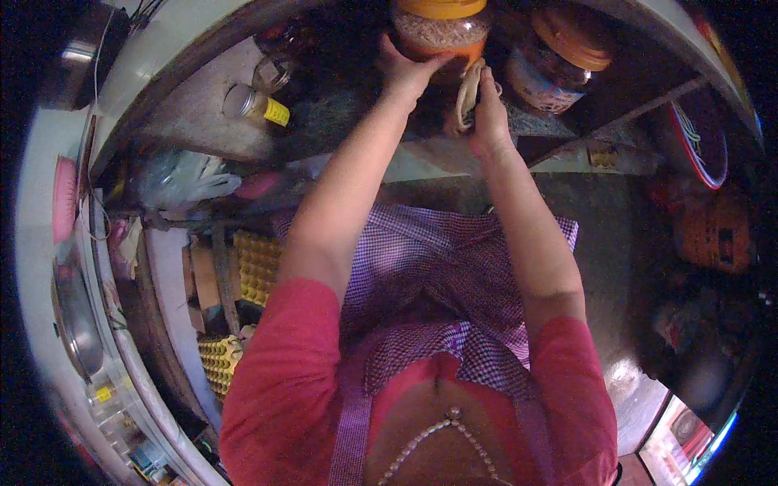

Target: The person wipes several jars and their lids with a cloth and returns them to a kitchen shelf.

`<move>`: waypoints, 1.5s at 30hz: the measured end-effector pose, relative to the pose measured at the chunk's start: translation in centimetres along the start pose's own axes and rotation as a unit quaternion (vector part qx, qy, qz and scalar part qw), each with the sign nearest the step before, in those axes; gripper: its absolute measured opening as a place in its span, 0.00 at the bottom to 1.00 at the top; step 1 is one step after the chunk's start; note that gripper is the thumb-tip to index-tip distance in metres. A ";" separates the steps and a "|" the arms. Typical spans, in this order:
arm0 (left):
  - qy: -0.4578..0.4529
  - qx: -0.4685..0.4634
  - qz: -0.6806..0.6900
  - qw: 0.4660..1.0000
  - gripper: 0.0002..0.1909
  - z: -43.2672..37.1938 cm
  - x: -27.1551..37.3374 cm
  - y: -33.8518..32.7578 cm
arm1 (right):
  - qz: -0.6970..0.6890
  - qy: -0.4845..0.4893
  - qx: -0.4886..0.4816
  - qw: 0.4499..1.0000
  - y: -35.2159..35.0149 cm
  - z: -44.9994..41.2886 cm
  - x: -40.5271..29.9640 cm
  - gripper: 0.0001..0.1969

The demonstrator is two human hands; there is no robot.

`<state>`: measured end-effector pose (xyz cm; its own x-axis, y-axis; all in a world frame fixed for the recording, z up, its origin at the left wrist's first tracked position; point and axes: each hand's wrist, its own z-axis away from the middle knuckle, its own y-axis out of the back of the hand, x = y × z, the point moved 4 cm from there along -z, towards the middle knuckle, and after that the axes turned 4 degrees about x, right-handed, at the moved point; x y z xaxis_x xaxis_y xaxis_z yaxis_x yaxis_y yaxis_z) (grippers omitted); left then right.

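At the top middle, my left hand (408, 76) grips the lower side of a clear plastic jar (442, 33) with a yellow-orange lid and pale flaky contents. My right hand (491, 112) holds a folded beige cloth (468, 94) between thumb and fingers, beside the jar's lower right side; whether the cloth touches the jar is hard to tell. A second jar (544, 76), with an orange lid and a printed label, stands tilted in view to the right of my right hand.
A small jar with a silver lid and yellow label (258, 104) is on the shelf at left. Clear plastic bags (188, 176) lie below it. Egg trays (258, 267) are stacked at lower left. A red-rimmed basin (699, 146) and an orange crate (711, 231) are at right.
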<state>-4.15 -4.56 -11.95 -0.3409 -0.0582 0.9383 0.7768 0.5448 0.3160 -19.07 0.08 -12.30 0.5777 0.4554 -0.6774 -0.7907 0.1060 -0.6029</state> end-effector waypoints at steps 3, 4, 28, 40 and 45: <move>-0.009 0.045 0.055 0.997 0.55 -0.8 0.6 -1.7 | -0.025 0.010 0.018 0.999 0.9 0.1 -0.5 0.22; -0.010 0.050 0.054 0.997 0.55 -1.8 0.1 -2.1 | -0.041 0.018 0.031 0.999 0.7 0.3 -0.5 0.22; -0.065 0.041 -0.548 0.833 0.43 -19.5 -3.1 10.3 | 0.127 0.035 -0.008 0.991 3.2 3.4 0.1 0.26; -0.094 0.045 -0.488 0.867 0.40 -20.4 -1.6 11.1 | 0.141 0.037 -0.050 0.988 1.6 3.7 -0.2 0.27; -0.105 0.057 -0.183 0.976 0.39 -15.3 4.3 10.7 | 0.110 0.016 -0.038 0.993 1.5 2.3 -0.8 0.30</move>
<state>10.83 -11.82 -2.39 -0.6947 -0.1004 0.7123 0.5227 0.6098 0.5957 -21.19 1.91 -11.76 0.3988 0.4321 -0.8088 -0.8821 -0.0603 -0.4672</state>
